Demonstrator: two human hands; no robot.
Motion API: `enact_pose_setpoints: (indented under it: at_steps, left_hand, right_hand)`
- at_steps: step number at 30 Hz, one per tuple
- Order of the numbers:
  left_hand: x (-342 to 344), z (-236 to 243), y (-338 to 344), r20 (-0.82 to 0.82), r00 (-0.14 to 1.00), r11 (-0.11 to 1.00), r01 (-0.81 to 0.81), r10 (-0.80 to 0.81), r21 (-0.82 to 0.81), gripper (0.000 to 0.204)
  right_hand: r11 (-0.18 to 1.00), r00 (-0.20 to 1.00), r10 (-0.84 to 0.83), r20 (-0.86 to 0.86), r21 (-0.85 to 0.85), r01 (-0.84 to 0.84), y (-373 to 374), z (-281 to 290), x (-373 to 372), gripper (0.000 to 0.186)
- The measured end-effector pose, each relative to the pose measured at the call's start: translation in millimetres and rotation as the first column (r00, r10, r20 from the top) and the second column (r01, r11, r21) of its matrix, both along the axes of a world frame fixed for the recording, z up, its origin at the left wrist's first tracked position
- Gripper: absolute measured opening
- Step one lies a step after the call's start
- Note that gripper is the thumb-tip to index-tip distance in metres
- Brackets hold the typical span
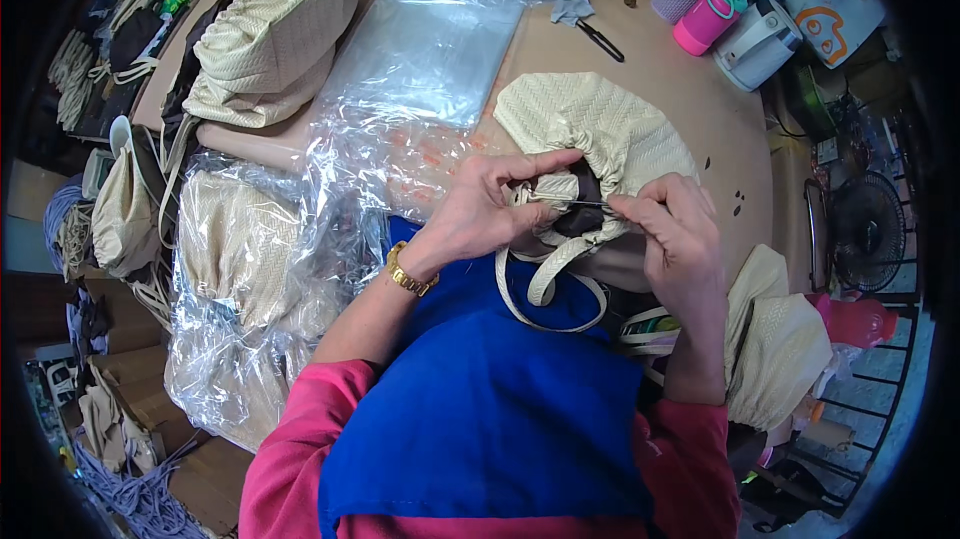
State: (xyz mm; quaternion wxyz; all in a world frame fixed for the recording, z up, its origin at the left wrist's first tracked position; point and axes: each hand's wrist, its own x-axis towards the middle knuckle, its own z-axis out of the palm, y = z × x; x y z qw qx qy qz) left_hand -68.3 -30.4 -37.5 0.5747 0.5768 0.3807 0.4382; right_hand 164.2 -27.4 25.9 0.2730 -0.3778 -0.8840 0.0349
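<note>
A cream woven bag (pixel 640 129) with gathered, dark-lined mouth lies at the near edge of the table (pixel 735 139). Left hand (pixel 475 204) pinches its fabric; right hand (pixel 680 229) pinches a thin item (pixel 594 204), hard to make out.

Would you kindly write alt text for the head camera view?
A person's left hand holds a cream textured bag by its gathered opening at a brown table, while the right hand pinches something thin, too small to identify. Clear plastic and a plastic-wrapped cream bag lie to the left; a pink bottle and white kettle stand at upper right.
</note>
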Motion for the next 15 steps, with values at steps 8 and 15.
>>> enact_pose_setpoints:
  at_steps: [8,15]
  left_hand:
    - [0.4,-3.1,1.4,-0.04,0.999,0.998,-0.006,0.009,0.067,0.058]
    - [-0.3,1.7,1.4,-0.087,0.996,0.999,-0.013,0.017,0.042,0.058]
  right_hand:
    - [0.997,0.996,-0.031,0.088,0.069,0.025,-4.0,8.0,-1.0,0.032]
    - [0.999,0.994,0.01,0.105,0.039,-0.014,-4.7,7.7,-7.8,0.031]
